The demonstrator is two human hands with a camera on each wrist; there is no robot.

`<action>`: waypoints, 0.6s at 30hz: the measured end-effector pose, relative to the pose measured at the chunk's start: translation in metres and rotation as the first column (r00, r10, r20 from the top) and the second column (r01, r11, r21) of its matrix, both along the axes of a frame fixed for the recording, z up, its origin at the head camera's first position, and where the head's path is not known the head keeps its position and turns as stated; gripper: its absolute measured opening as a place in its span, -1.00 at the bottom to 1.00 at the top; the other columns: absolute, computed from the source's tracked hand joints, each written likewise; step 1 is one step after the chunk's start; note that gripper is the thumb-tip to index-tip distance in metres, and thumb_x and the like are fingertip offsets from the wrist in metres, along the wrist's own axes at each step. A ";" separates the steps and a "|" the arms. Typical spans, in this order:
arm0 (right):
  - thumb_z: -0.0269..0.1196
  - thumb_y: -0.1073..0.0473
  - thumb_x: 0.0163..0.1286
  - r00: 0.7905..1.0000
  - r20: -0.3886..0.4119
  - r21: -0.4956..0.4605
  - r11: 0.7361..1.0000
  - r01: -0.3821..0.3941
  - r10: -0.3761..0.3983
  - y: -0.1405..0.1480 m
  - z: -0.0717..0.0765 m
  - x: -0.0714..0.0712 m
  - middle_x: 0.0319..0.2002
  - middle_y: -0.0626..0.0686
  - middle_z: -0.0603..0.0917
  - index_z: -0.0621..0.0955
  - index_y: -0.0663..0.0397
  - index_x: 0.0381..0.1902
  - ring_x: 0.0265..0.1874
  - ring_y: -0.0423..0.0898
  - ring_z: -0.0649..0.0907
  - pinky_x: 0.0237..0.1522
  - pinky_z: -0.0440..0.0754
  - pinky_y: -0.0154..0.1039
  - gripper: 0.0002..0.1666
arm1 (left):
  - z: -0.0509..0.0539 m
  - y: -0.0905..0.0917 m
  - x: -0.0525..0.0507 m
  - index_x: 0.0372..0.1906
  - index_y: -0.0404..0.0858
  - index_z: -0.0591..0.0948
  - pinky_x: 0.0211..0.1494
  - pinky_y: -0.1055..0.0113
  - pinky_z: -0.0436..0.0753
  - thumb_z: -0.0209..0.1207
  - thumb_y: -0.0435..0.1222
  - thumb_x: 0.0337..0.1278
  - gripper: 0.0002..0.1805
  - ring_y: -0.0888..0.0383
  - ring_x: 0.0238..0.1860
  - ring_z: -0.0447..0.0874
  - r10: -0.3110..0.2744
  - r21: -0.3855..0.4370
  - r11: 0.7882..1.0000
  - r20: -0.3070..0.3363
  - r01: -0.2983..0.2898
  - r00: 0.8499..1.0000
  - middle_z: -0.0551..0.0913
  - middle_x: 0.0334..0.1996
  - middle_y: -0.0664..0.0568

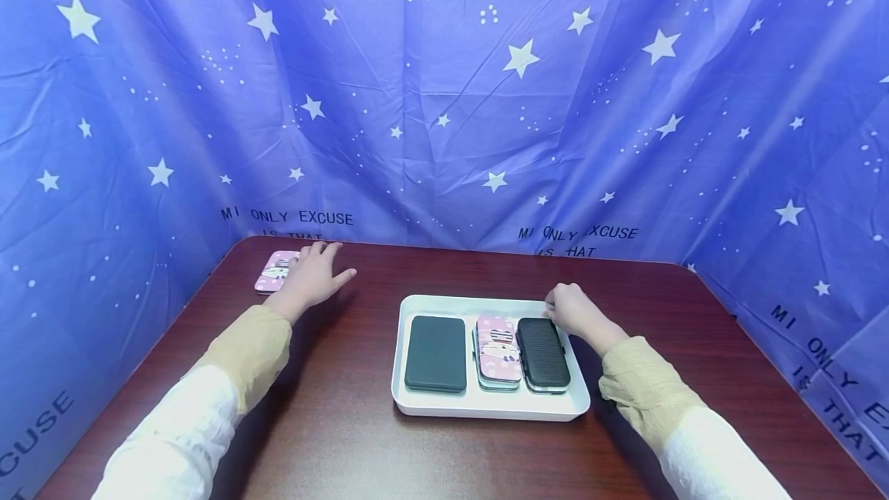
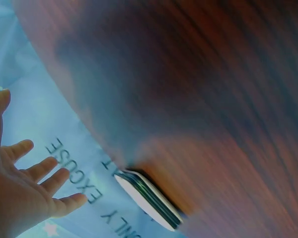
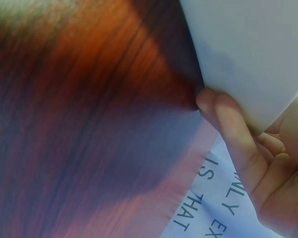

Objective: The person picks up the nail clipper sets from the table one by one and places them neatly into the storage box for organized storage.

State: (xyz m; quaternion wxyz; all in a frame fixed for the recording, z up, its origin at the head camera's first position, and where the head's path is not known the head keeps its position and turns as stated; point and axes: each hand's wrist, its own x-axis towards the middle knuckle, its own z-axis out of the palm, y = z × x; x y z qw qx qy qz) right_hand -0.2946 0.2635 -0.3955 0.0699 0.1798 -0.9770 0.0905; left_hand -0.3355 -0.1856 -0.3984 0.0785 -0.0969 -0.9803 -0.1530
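Note:
My left hand (image 1: 311, 278) hovers with spread fingers beside a flat pink printed case (image 1: 271, 275) at the table's far left. In the left wrist view that hand (image 2: 27, 193) holds nothing, and the edge of the case (image 2: 148, 201) shows apart from it. With curled fingers my right hand (image 1: 578, 310) grips the far right corner of a white tray (image 1: 486, 406). The right wrist view has the fingers (image 3: 236, 126) against the tray's outer wall (image 3: 248, 54). Inside the tray lie a dark flat rectangular case (image 1: 436, 353), a second pink printed case (image 1: 498, 349) and a black textured case (image 1: 544, 352).
The tray stands on a dark reddish wooden table (image 1: 333, 423), right of its middle. A blue curtain (image 1: 430, 99) with white stars and printed words hangs behind the table and along both sides.

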 end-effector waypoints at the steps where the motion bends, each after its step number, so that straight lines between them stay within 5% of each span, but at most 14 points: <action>1: 0.36 0.38 0.16 1.000 -0.001 0.000 1.000 0.000 0.000 0.000 0.000 0.000 -0.75 -0.17 0.20 0.22 -0.07 -0.82 -0.70 -0.20 0.29 -0.61 0.28 -0.34 -0.39 | -0.001 -0.003 -0.001 0.43 -0.36 0.29 0.28 -0.41 0.29 0.10 0.06 0.34 -0.24 -0.41 0.33 0.24 0.006 0.002 1.000 0.006 -0.006 1.000 0.32 0.31 -0.44; 18: 0.35 0.38 0.19 0.999 0.018 0.006 1.000 0.029 -0.029 0.001 -0.003 -0.002 -0.75 -0.16 0.19 0.21 -0.07 -0.81 -0.70 -0.20 0.30 -0.61 0.27 -0.36 -0.37 | -0.008 -0.039 -0.001 0.39 -0.44 0.28 0.19 -0.40 0.31 0.12 0.01 0.33 -0.25 -0.48 0.28 0.22 0.139 0.025 0.990 0.038 -0.140 0.990 0.28 0.28 -0.52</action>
